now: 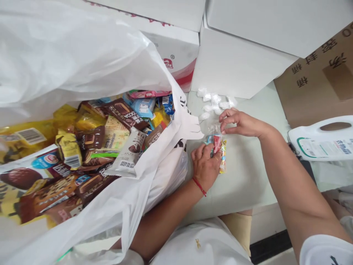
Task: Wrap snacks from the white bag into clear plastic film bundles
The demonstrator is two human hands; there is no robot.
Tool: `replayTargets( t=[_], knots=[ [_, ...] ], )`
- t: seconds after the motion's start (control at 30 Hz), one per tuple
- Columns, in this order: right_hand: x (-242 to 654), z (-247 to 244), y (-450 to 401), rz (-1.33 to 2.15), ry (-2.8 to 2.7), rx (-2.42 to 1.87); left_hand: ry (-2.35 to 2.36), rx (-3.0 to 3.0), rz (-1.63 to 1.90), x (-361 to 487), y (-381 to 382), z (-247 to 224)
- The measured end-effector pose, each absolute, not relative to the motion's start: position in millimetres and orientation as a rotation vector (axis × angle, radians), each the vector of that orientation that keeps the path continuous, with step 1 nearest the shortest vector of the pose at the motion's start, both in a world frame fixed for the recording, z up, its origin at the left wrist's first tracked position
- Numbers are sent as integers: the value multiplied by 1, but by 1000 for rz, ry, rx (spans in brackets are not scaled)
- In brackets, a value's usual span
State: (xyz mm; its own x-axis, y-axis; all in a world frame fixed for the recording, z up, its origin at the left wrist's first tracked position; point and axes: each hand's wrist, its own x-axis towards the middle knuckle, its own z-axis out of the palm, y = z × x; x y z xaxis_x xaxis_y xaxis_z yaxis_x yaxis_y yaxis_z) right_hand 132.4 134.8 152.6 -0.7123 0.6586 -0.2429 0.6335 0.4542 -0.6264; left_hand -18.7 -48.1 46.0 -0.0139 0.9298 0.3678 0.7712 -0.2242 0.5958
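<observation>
My left hand [206, 162], with a red string bracelet at the wrist, is closed over a few small candy packets on the pale tabletop. Between its fingers a red packet [217, 142] shows, and a yellow patterned packet [223, 156] lies along its right side. Opposite it, my right hand [238, 123] pinches at the top of a clear plastic bag [213, 127] around the packets; the exact grip is partly hidden. Just beyond the fingers lie several small white translucent bundles [213, 101].
A large white plastic bag [162, 191] full of wrapped snacks [118, 136] stands open at the left. White boxes [231, 62] line the back of the table [245, 158]. A cardboard box [317, 77] and a white handled jug [322, 138] stand at the right.
</observation>
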Motion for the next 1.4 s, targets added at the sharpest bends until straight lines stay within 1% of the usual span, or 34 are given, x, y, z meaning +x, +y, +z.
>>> replayTargets(
  t=[0.1, 0.17, 0.27, 0.37, 0.43, 0.5, 0.57, 0.63, 0.7, 0.83, 0.93, 1.0, 1.07, 1.17, 1.3, 1.4],
  knots=[
    [116, 169, 149, 1117, -2760, -1129, 1804, 2056, 1093, -18, -48, 44],
    [100, 168, 156, 1099, -2844, -1111, 1812, 2082, 1137, -18, -47, 43],
    [78, 146, 164, 1024, -2947, -1159, 1824, 2151, 1220, -18, -46, 43],
    [72, 117, 164, 928, -2963, -1236, 1717, 2187, 1172, -20, -44, 42],
    [81, 107, 160, 812, -2797, -1356, 1619, 2163, 1091, -22, -43, 42],
    [96, 107, 154, 664, -2469, -1621, 1578, 2116, 1030, -23, -42, 42],
    [111, 113, 149, 622, -2164, -1900, 1579, 2070, 1004, -24, -42, 42],
    [120, 116, 146, 757, -2058, -2066, 1577, 2036, 995, -25, -42, 43],
    [119, 114, 145, 955, -2074, -2098, 1578, 2015, 1000, -25, -42, 43],
    [102, 102, 149, 1195, -2096, -1973, 1575, 1987, 1006, -26, -40, 45],
    [97, 108, 142, 1334, -2102, -1759, 1609, 1967, 1028, -28, -37, 47],
    [101, 119, 124, 1228, -2149, -1566, 1648, 1954, 1044, -28, -36, 49],
    [109, 126, 96, 1009, -2257, -1373, 1672, 1950, 1043, -28, -35, 49],
    [121, 121, 45, 732, -2389, -1183, 1682, 1975, 1069, -25, -37, 47],
    [129, 90, -5, 599, -2262, -1179, 1782, 1941, 1262, -20, -41, 40],
    [131, 74, -22, 497, -2302, -1201, 1842, 1898, 1382, -19, -41, 37]
  ],
)
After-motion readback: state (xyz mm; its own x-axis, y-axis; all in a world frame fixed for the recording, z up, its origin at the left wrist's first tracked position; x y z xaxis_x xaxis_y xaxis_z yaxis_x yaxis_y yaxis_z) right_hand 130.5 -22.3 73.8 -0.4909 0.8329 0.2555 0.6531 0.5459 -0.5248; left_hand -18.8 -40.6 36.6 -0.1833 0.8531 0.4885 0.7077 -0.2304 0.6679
